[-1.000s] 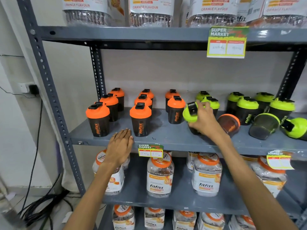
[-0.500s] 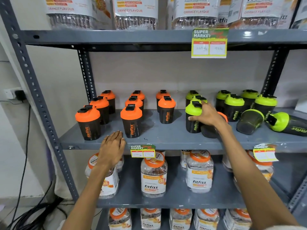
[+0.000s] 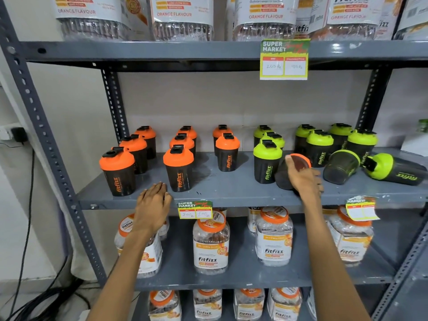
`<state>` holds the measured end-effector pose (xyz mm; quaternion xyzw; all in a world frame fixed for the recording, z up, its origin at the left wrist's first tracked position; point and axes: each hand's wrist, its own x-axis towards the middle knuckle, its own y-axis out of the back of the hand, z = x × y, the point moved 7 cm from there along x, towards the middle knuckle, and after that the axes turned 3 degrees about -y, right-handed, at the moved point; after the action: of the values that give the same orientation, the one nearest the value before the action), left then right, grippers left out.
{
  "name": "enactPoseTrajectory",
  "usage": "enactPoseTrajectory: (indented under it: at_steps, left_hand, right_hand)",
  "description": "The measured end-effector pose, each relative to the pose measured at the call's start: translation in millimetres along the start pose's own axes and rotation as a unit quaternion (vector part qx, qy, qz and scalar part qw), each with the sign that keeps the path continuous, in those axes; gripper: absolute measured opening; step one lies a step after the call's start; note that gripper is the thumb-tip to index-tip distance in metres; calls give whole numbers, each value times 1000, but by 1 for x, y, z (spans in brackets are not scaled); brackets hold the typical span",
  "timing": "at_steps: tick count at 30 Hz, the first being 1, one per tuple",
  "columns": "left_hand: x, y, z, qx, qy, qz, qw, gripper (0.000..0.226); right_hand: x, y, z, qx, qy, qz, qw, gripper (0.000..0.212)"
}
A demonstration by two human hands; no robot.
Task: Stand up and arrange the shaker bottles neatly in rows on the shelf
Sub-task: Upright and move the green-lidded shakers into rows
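Shelf [image 3: 231,191], middle tier, grey steel: carries all the shakers

Orange shakers, upright: eight, in three files running front to back. Front left [image 3: 118,171], front middle [image 3: 178,169], and a shorter third file headed by one [image 3: 227,152] set further back. That file has room in front, so I judge it the home for the next orange piece

Green shakers, upright: one file led by a front bottle [image 3: 266,164], then a looser cluster of four toward the right [image 3: 319,148], not yet squared into files

Tipped shakers: three. An orange-lidded one [image 3: 292,170] lies on its side just right of the front green bottle. A green-rimmed one [image 3: 341,166] lies tilted beside it. A green-lidded one [image 3: 393,169] lies flat at the far right, lid toward the left

Right hand [image 3: 305,179]: I have it on the tipped orange shaker, fingers curled over its body, thumb up by the lid. The grip looks set to right it; how firmly it has closed I cannot tell

Left hand [image 3: 152,201]: flat on the shelf's front lip, fingers together and extended, holding nothing. I read it as a brace while the other arm reaches

Price tag [image 3: 195,209]: clipped to the lip, just right of the left hand

Jars [image 3: 211,242]: tier below, not part of the job

Progress, my estimate: well along; three to stand up, green side to tidy
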<state>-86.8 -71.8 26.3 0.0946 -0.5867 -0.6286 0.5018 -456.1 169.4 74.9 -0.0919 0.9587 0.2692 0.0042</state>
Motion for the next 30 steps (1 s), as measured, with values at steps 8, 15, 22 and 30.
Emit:
enactPoseTrajectory:
  at_steps: [8, 15, 22, 30]
  left_hand:
    - [0, 0, 1, -6, -4, 3, 1000, 47]
    - [0, -2, -1, 2, -17, 13, 1000, 52]
    - [1, -2, -1, 3, -13, 18, 1000, 46]
    - [-3, 4, 2, -1, -14, 21, 1000, 46]
  right_hand:
    - [8, -6, 8, 2, 17, 27, 999, 105]
    - [-34, 17, 15, 116, 145, 90, 978, 87]
    - [-115, 15, 4, 201, 280, 115, 932, 86]
    - [-140, -59, -46, 168, 324, 47, 930, 89]
